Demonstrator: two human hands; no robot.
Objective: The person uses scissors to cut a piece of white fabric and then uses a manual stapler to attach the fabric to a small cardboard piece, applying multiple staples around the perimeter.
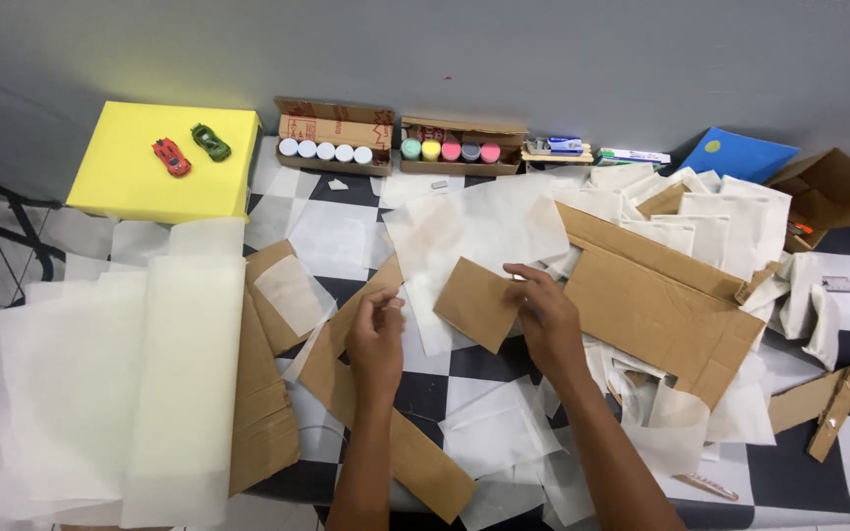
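two bare forearms come up from the bottom edge, with no sleeve, cuff or glove showing on either. the left hand (376, 334) wears no ring, watch or band that can be seen, and the right hand (543, 315) is just as plain. the nails look short and unpainted, though they are small here.

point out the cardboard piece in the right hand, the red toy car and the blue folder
cardboard piece (474, 300), head view, middle of its flat face
red toy car (171, 156), head view, roof
blue folder (740, 155), head view, middle of cover
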